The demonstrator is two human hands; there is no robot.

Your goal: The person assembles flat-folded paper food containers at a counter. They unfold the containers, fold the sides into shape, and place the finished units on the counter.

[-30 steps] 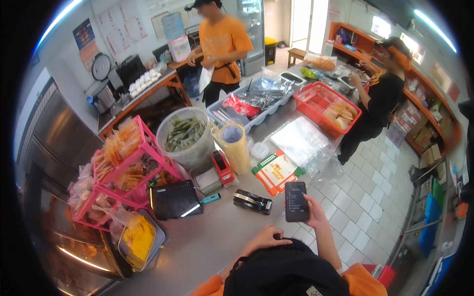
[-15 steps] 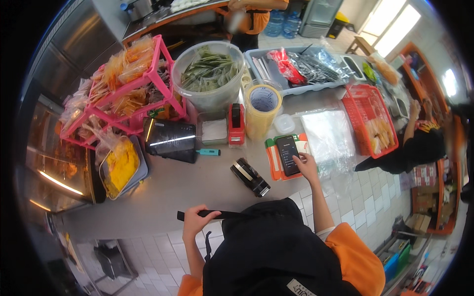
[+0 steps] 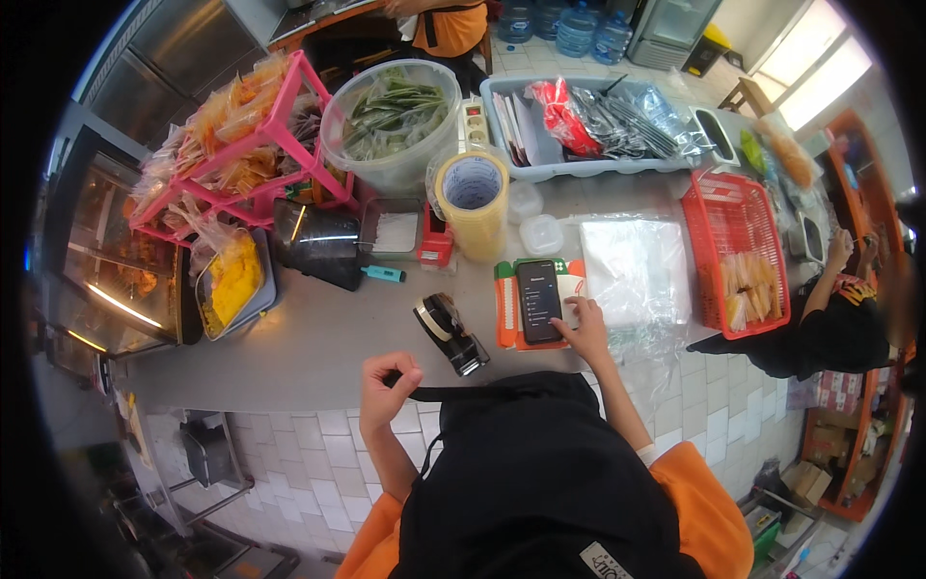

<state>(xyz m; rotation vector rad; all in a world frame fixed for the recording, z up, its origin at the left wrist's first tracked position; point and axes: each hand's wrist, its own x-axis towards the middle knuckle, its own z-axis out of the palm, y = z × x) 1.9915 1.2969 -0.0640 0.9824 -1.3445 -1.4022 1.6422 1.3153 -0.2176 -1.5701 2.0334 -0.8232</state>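
My left hand [image 3: 387, 388] is closed at the counter's front edge around the end of a black apron strap [image 3: 449, 394], which runs to the black apron [image 3: 540, 473] I wear. My right hand [image 3: 585, 333] reaches over the counter, fingers apart, with fingertips at the lower right part of a phone [image 3: 539, 301]. The phone's dark screen is lit with a list. Under it lies a flat orange, green and white packet [image 3: 506, 307]. To the left of the phone stands a black tape dispenser [image 3: 449, 335] with a roll in it.
Behind are stacked tape rolls [image 3: 473, 207], a tub of green leaves [image 3: 391, 125] and a blue-grey tray [image 3: 608, 166]. Left are a pink rack [image 3: 256, 154] and a tablet [image 3: 318, 243]. Right are clear plastic bags [image 3: 634, 265], a red basket [image 3: 735, 241] and another person's arm [image 3: 828, 275].
My view has shifted a little. My left hand has curled tighter around the strap and moved up slightly. My right hand has slid from the screen's middle to the phone's lower edge.
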